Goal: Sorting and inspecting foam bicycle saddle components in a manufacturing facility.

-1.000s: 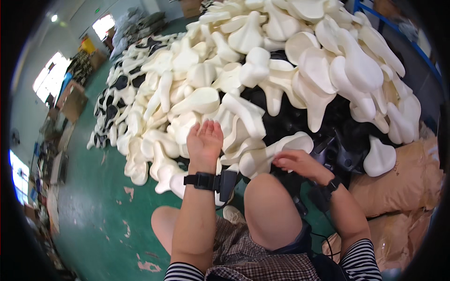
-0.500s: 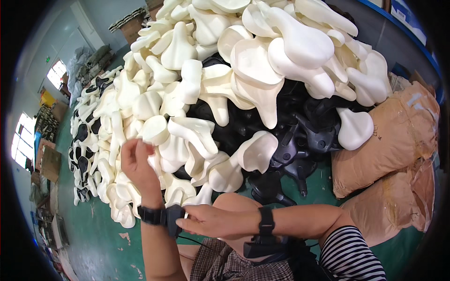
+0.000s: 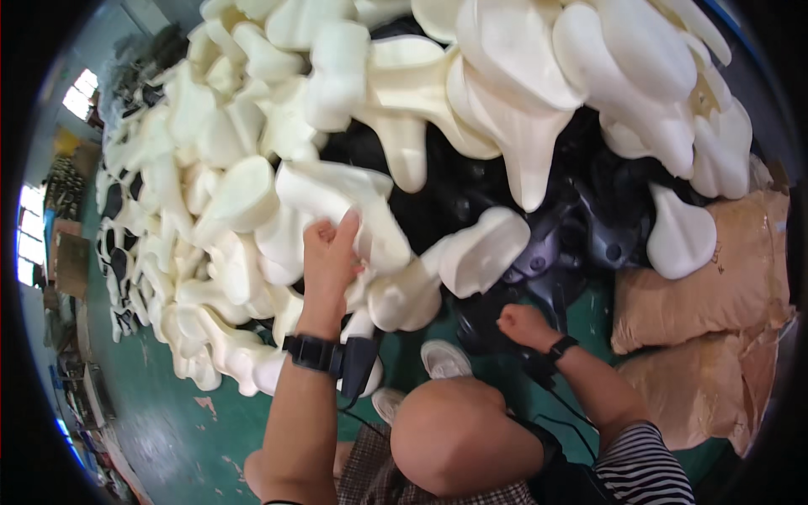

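Note:
My left hand (image 3: 330, 263), with curled fingers and a raised thumb, is in front of a pile of cream-white bicycle saddle pads. Behind it lies a white saddle pad (image 3: 349, 202); I cannot tell whether the hand touches it. No held thing shows in the fingers. My right hand (image 3: 525, 326) is a loose fist, with nothing visible in it. It is over the floor, close to a black saddle piece (image 3: 484, 324). Another white saddle pad (image 3: 484, 252) lies between the two hands, tilted on the pile. Both wrists wear black straps with small devices and cables.
More black saddle pieces (image 3: 581, 231) lie under and among the white ones. Brown paper sacks (image 3: 699, 286) are stacked at the right. The green floor (image 3: 168, 421) shows at the left, with boxes (image 3: 71, 265) along the far-left wall. My shoe (image 3: 444, 359) is near the pile.
My hands have come apart: the right hand has left the left wrist strap and moved right. My left hand has moved right across the pile. The view has come closer to the pile.

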A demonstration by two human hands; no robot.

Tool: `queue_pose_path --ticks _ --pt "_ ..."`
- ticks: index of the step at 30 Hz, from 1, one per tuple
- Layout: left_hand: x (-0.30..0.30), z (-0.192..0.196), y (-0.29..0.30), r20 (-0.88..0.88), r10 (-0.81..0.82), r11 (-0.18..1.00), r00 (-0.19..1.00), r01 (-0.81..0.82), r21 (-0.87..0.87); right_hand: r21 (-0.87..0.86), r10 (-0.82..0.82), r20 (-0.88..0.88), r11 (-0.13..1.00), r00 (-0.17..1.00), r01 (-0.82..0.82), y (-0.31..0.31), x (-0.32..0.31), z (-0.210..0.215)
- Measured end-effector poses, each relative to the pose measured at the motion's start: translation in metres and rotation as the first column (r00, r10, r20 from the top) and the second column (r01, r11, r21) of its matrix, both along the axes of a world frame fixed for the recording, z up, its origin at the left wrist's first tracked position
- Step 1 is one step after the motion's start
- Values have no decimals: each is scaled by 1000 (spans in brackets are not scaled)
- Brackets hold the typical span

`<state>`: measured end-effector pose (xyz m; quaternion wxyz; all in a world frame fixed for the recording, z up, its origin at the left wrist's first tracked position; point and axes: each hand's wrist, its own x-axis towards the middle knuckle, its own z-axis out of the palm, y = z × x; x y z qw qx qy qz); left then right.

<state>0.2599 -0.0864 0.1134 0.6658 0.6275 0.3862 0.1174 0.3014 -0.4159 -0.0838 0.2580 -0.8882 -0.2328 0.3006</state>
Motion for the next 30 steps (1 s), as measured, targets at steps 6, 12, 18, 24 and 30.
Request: queue_pose_path --ticks 6,12,18,24,30 --pt "-21 -73 0 19 -58 916 998 45 399 -7 424 372 891 826 -454 39 -49 -17" --pt "-43 -72 13 -96 -61 997 994 65 41 -183 461 477 885 748 -429 73 -33 -38" --pt "2 -59 32 7 -203 440 979 85 894 95 567 422 749 708 -656 76 -22 27" --pt "11 -73 60 -409 -272 -98 871 398 912 -110 771 431 561 470 -820 97 6 161" --pt "-24 -49 46 -307 -190 121 933 332 935 -331 897 354 384 264 -862 102 -12 77"
